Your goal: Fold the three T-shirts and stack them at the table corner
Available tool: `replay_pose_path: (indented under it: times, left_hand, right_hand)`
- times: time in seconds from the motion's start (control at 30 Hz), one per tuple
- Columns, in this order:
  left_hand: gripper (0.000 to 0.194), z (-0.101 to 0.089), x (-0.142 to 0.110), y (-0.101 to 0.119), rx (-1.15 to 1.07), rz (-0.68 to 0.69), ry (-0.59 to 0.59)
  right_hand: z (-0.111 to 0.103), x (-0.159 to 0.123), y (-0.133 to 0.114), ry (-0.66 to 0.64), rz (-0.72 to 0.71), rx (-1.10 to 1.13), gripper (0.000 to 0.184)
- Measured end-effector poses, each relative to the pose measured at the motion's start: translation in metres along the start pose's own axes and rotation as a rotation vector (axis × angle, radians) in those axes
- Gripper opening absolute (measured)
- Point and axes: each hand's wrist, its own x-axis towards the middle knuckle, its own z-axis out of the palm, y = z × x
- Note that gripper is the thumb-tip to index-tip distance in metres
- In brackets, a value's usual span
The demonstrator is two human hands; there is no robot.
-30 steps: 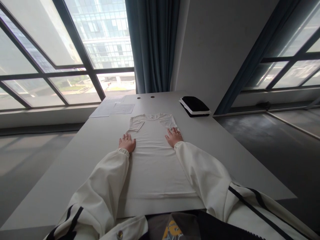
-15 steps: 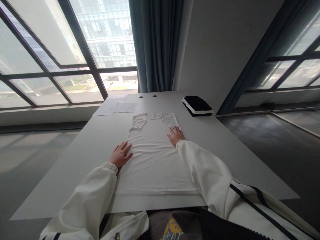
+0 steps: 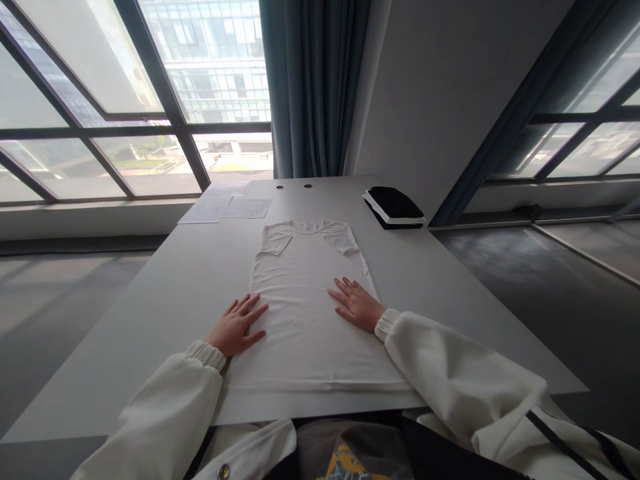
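Observation:
A white T-shirt [image 3: 305,287] lies flat on the grey table [image 3: 185,287], folded into a long narrow strip with both sleeves tucked inward, its neck at the far end. My left hand [image 3: 236,327] rests flat on the shirt's left edge near the hem, fingers spread. On the shirt's right side, about halfway along its length, my right hand [image 3: 357,305] lies palm down with the fingers stretched out. Neither hand holds anything. Both arms are in white sleeves.
A black and white stack of folded clothes [image 3: 395,206] sits at the table's far right. Sheets of paper [image 3: 225,207] lie at the far left, near two round cable holes [image 3: 294,186]. Large windows and a blue curtain [image 3: 313,87] stand behind the table.
Both hands have slid back along the shirt's sides toward me, the left first and then the right, staying flat on the cloth.

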Motion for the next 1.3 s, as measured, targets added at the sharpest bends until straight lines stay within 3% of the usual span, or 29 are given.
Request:
replay_pose_path:
  times: [0.23, 0.4, 0.6, 0.73, 1.0, 1.2, 1.3]
  left_hand:
    - [0.072, -0.001, -0.021, -0.012, 0.029, -0.001, -0.049]
    - [0.067, 0.002, -0.034, -0.012, 0.064, 0.008, -0.027]
    - [0.062, 0.008, -0.051, -0.02, 0.056, 0.163, 0.023]
    - [0.062, 0.009, -0.06, -0.024, 0.028, 0.195, 0.066]
    - [0.045, -0.006, -0.066, -0.022, -0.224, 0.145, 0.093]
    - [0.046, -0.011, -0.066, -0.017, -0.312, 0.13, 0.144]
    - [0.043, -0.007, -0.066, -0.017, -0.315, 0.07, 0.199]
  right_hand:
    - [-0.001, -0.04, 0.019, -0.051, 0.001, 0.033, 0.065]
    - [0.006, -0.058, 0.024, 0.03, -0.014, 0.044, 0.061]
    - [0.012, -0.058, 0.03, 0.095, -0.046, 0.099, 0.059]
    - [0.016, -0.056, 0.035, 0.138, -0.067, 0.123, 0.057]
    - [0.022, -0.056, 0.04, 0.168, -0.075, 0.168, 0.056]
    - [0.025, -0.056, 0.044, 0.29, -0.114, 0.239, 0.047]
    - [0.024, -0.057, 0.059, 0.36, -0.093, 0.25, 0.042]
